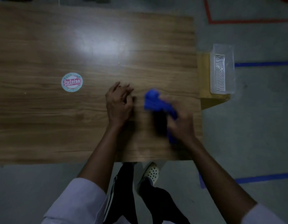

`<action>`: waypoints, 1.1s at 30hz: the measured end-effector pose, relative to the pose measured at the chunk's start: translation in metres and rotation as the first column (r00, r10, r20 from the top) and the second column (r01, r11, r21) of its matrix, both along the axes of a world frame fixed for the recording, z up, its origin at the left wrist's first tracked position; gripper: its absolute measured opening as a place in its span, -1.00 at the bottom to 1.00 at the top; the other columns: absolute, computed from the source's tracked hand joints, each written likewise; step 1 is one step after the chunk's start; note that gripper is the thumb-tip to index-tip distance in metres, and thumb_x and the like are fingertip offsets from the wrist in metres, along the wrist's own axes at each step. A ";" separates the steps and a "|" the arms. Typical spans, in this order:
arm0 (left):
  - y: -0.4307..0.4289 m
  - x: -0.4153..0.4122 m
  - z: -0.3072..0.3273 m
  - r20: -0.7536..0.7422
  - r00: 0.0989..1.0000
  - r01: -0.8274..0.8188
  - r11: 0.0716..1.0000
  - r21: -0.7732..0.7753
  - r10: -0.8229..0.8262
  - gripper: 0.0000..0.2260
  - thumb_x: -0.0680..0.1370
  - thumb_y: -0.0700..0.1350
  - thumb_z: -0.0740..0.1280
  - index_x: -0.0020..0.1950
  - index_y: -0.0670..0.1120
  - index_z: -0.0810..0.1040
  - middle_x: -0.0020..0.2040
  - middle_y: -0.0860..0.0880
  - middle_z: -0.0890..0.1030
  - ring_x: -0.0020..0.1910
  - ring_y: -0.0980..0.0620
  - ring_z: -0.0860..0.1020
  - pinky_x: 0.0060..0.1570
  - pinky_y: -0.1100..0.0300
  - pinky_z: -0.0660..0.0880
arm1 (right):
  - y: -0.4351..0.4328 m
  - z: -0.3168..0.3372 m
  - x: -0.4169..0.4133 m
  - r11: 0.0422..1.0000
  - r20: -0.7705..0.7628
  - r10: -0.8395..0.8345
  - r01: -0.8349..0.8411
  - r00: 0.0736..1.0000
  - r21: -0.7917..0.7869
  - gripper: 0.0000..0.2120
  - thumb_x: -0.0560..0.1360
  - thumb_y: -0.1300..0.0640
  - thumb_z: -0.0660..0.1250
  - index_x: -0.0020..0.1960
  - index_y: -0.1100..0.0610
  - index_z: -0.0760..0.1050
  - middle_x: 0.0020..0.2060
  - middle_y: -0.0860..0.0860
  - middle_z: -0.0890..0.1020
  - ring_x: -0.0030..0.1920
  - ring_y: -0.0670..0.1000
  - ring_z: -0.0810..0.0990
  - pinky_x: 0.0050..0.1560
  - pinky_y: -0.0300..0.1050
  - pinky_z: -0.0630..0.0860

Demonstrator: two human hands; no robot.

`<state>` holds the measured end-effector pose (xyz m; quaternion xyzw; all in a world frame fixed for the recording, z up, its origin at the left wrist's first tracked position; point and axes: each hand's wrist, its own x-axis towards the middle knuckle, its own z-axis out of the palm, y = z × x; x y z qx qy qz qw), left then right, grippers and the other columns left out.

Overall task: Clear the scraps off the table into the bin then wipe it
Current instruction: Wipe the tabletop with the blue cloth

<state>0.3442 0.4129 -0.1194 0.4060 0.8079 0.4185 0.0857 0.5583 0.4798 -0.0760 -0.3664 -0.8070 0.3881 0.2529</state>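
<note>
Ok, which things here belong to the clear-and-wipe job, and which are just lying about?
Job: blue cloth, gripped by the right hand; wooden table; clear bin off the table's right end; round printed disc on the table, possibly a scrap.
Lying about: yellow stand under the bin; red floor tape; blue floor tape.

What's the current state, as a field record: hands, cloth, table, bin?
left hand: over the table, fingers loosely bent, nothing visible in it
right hand: grips the blue cloth, motion-blurred
blue cloth: bunched, near the table's right end
table: wooden, light glare at centre
round sticker: flat on the table, left of both hands
clear bin: just off the table's right edge, contents unclear
</note>
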 end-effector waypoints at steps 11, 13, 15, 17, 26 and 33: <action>0.048 -0.013 -0.029 -0.072 0.993 0.083 0.992 -0.093 -0.090 -0.62 0.61 -0.09 0.17 0.33 -0.20 0.59 0.50 -0.21 0.44 0.57 -0.25 0.25 0.53 -0.10 0.21 | 0.105 -0.060 -0.110 0.848 0.528 -0.522 0.345 0.670 0.402 -0.40 0.67 -0.20 -0.05 0.65 0.02 0.06 0.63 0.02 0.08 0.62 0.18 -0.02 0.57 0.22 -0.02; 0.062 -0.019 -0.027 0.021 0.996 0.090 0.993 -0.080 -0.088 -0.55 0.64 -0.02 0.12 0.41 -0.25 0.52 0.54 -0.23 0.37 0.60 -0.24 0.19 0.57 -0.07 0.13 | 0.093 -0.060 -0.145 0.915 0.547 -0.349 0.152 0.761 0.373 -0.40 0.65 -0.14 -0.07 0.64 0.02 0.07 0.63 0.02 0.09 0.62 0.18 0.00 0.58 0.20 -0.02; 0.073 -0.026 -0.025 0.113 0.992 0.059 0.996 -0.061 -0.051 -0.46 0.65 0.05 0.09 0.50 -0.29 0.41 0.58 -0.25 0.29 0.62 -0.22 0.13 0.59 -0.02 0.05 | 0.081 -0.060 -0.163 0.928 0.572 -0.069 -0.158 0.817 0.339 -0.42 0.63 -0.06 -0.07 0.64 0.02 0.08 0.63 0.01 0.10 0.62 0.17 0.00 0.58 0.19 -0.01; 0.081 -0.034 -0.025 0.125 0.992 0.030 0.998 -0.048 -0.024 -0.43 0.66 0.07 0.08 0.52 -0.30 0.35 0.59 -0.25 0.26 0.62 -0.21 0.11 0.60 -0.03 0.03 | 0.095 -0.056 -0.152 0.906 0.530 0.122 -0.313 0.839 0.286 -0.42 0.61 -0.01 0.02 0.62 0.03 0.15 0.61 0.00 0.17 0.62 0.15 0.05 0.59 0.16 0.01; 0.147 -0.086 -0.019 -0.098 0.982 0.142 0.975 -0.171 -0.160 -0.53 0.69 0.01 0.06 0.54 -0.18 0.39 0.59 -0.13 0.30 0.63 -0.08 0.11 0.60 0.03 -0.10 | 0.188 -0.051 -0.150 0.831 0.508 -0.553 0.483 0.661 0.277 -0.47 0.70 -0.01 0.09 0.63 0.06 0.10 0.62 0.01 0.14 0.62 0.16 0.02 0.60 0.12 -0.01; 0.178 -0.114 -0.027 -0.277 0.956 0.017 0.958 -0.286 -0.099 -0.45 0.70 0.09 -0.04 0.61 -0.17 0.27 0.63 -0.13 0.21 0.64 -0.08 0.09 0.61 -0.10 -0.14 | 0.235 -0.064 -0.177 0.957 0.365 0.114 -0.201 0.924 0.209 -0.45 0.53 0.21 0.26 0.53 0.08 0.36 0.52 0.05 0.37 0.58 0.15 0.17 0.57 0.09 0.13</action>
